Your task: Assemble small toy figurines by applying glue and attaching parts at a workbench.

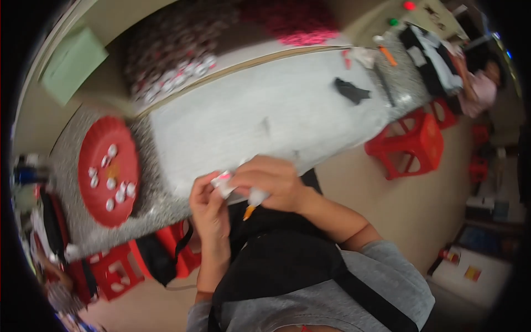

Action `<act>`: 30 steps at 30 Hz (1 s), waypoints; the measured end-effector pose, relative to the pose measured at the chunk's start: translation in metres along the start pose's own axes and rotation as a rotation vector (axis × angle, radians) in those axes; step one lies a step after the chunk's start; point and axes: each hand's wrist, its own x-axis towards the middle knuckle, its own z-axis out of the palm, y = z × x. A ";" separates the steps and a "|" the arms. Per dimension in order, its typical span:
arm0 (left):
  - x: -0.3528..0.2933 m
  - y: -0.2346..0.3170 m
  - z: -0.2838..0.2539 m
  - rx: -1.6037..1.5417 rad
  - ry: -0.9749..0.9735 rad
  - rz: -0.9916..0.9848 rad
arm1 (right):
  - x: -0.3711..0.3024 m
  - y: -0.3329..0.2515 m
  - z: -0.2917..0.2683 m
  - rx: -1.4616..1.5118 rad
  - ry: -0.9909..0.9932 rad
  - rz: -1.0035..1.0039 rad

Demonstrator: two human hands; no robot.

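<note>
thumb and fingers of the left hand (210, 202) are closed in a pinch on a small white piece (224, 180) with a pink-red patch. against it, the right hand (276, 182) has its fingertips drawn together at the piece, while a white bottle (258, 197) sits tucked under its curled fingers, orange tip (249, 212) angled back toward the wearer; blur hides whether those fingertips touch the piece. to do this well, i'd keep the left pinch light and near the edge, and hold the bottle so its tip stays off the piece and the clothing.

left of the left hand, a red oval tray (88, 202) holds about nine loose white rounds (110, 183). beyond both hands, past the pale sheet (221, 122), a bin (243, 67) holds a blurred heap of whitish bits (185, 77) and a bright pink heap (304, 27).
</note>
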 end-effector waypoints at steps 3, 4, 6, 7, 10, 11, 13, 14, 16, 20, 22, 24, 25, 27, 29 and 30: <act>-0.008 0.008 -0.002 0.066 -0.006 0.060 | -0.002 -0.009 0.003 0.076 0.075 -0.062; -0.008 0.010 -0.006 0.072 -0.037 0.066 | -0.002 -0.011 0.002 0.066 0.047 -0.063; -0.010 0.009 -0.009 0.153 -0.080 0.033 | -0.004 -0.014 -0.003 0.063 -0.008 -0.050; -0.009 0.008 -0.008 0.137 -0.110 0.017 | -0.004 -0.014 -0.008 0.037 0.003 -0.053; -0.008 0.003 0.001 0.100 -0.128 -0.013 | -0.006 -0.015 -0.017 0.069 -0.014 -0.040; -0.008 0.001 0.002 0.100 -0.131 -0.014 | -0.007 -0.015 -0.021 0.107 -0.056 0.039; -0.007 0.000 0.004 0.149 -0.097 -0.015 | -0.005 -0.015 -0.028 0.156 -0.102 0.112; -0.006 0.001 0.004 0.155 -0.088 -0.011 | -0.004 -0.013 -0.030 0.232 -0.103 0.187; -0.004 0.005 0.001 0.094 -0.083 0.038 | -0.004 -0.008 -0.030 0.369 -0.067 0.356; 0.001 0.005 0.009 0.045 -0.095 0.002 | -0.005 -0.008 -0.038 0.562 0.266 0.739; 0.002 0.000 0.016 -0.004 -0.118 -0.046 | -0.009 -0.009 -0.039 0.484 0.303 0.801; 0.004 0.000 0.018 -0.014 -0.147 -0.061 | -0.008 -0.013 -0.033 0.487 0.267 0.766; 0.004 0.000 0.018 -0.023 -0.157 -0.067 | -0.012 -0.010 -0.028 0.463 0.249 0.700; 0.002 0.004 0.016 -0.016 -0.117 -0.060 | -0.009 -0.014 -0.019 0.377 0.211 0.596; -0.001 0.006 0.010 -0.022 -0.105 -0.067 | -0.005 -0.019 -0.009 0.294 0.165 0.534; -0.002 0.006 0.009 -0.026 -0.097 -0.077 | -0.004 -0.021 -0.007 0.175 0.149 0.464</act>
